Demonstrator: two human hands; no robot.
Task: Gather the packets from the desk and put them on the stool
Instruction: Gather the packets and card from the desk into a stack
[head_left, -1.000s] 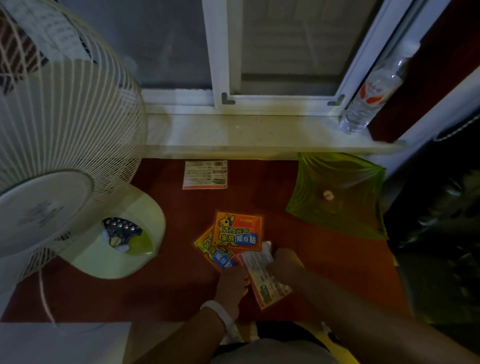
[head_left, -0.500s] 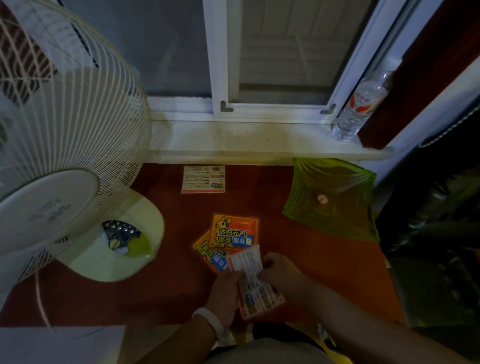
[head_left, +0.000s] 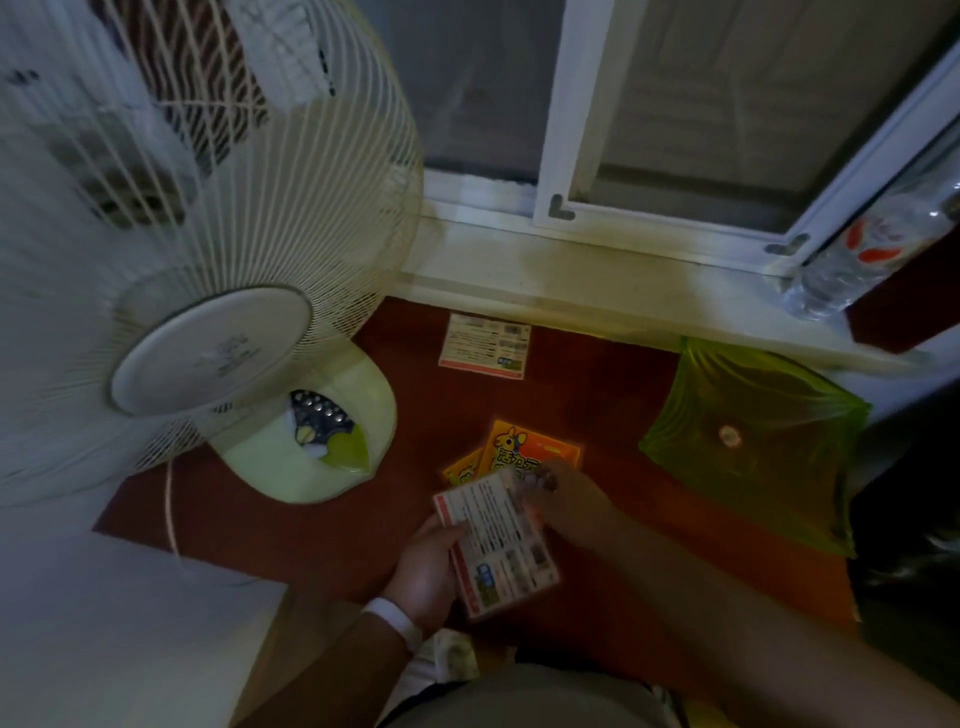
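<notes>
At the far left a white fan (head_left: 197, 249) filled the view, its pale green base (head_left: 311, 447) resting on the red desk (head_left: 322, 525). Just right of that base, the left hand (head_left: 428, 566) was closed on a white-backed packet (head_left: 496, 543), fingers under its left edge, the packet lifted off the desk with its long axis running from near the body up and away. Beyond it, toward the window, another white packet (head_left: 485, 345) lay flat by the sill, well apart from either hand.

Immediately past the held packet's top edge lay two overlapping orange packets (head_left: 524, 449), the upper one tilted slightly. The right hand (head_left: 566, 499) reached over them, fingertips (head_left: 540, 475) down on the upper orange packet; the dim, blurred view did not show whether they had pinched it or only rested there. That hand was clearly the nearer to the orange pair, which lay straight ahead of its fingers, so the next pickup would likely be its job.

Farther right sat a green dish (head_left: 753, 441), and a water bottle (head_left: 857, 260) on the sill. No stool was visible.
</notes>
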